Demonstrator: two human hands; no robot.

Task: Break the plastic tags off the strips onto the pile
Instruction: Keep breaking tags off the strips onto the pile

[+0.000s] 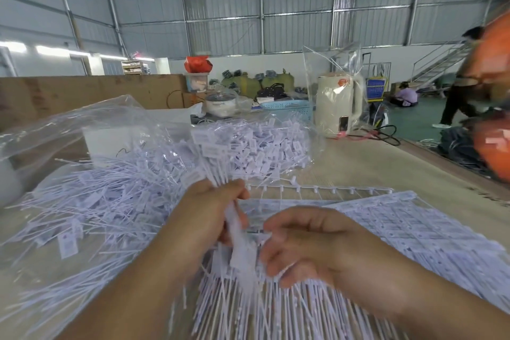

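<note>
Head view: both hands meet over a table [372,163]. The left hand [209,218] grips a bunch of white tags [218,157] fanning upward. The right hand [300,243] pinches a blurred strip [242,251] beside it. A loose tag pile [96,201] lies left on clear plastic; stacked strips [414,226] lie right.

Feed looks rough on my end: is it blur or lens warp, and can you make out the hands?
Head view: the left hand and right hand, both gripping the strip of tags, are softened by motion blur; an orange figure at the right edge is heavily smeared; wide-angle warp bends the roof beams; lighting even, mild sheen on the plastic bag.
</note>
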